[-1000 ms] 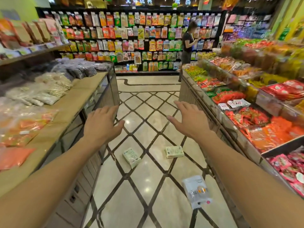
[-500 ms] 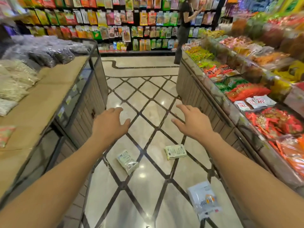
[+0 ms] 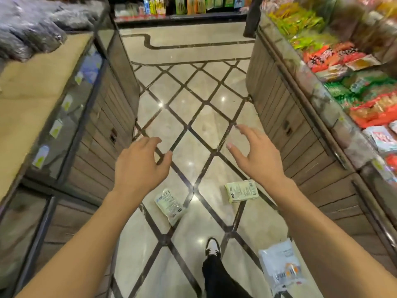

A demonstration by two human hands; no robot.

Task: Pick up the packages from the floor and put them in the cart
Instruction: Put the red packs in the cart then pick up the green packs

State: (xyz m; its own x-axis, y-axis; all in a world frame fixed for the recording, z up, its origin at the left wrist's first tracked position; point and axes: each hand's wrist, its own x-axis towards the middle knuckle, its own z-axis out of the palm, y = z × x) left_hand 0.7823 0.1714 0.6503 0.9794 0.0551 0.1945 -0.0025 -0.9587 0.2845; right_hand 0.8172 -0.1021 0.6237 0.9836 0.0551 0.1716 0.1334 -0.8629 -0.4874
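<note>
A: What lies on the floor point(image 3: 189, 50)?
B: Three packages on glossy beige tile crossed by dark diagonal lines. Largest, a white bag point(image 3: 280, 268) with orange print, near the right shelf's base. Then a pale green packet point(image 3: 241, 191), flat, below the right hand point(image 3: 255, 160). Smallest, a whitish-green packet point(image 3: 170, 206), angled, below the left hand point(image 3: 137, 166).
A: And the hands?
B: Both hover above, fingers spread, loosely bent, holding nothing.

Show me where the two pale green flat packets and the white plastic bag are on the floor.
Left pale green flat packet point(image 3: 170, 206), head view, centre of its printed face.
Right pale green flat packet point(image 3: 241, 191), head view, middle of its top face.
White plastic bag point(image 3: 280, 268), head view, middle of its front.
</note>
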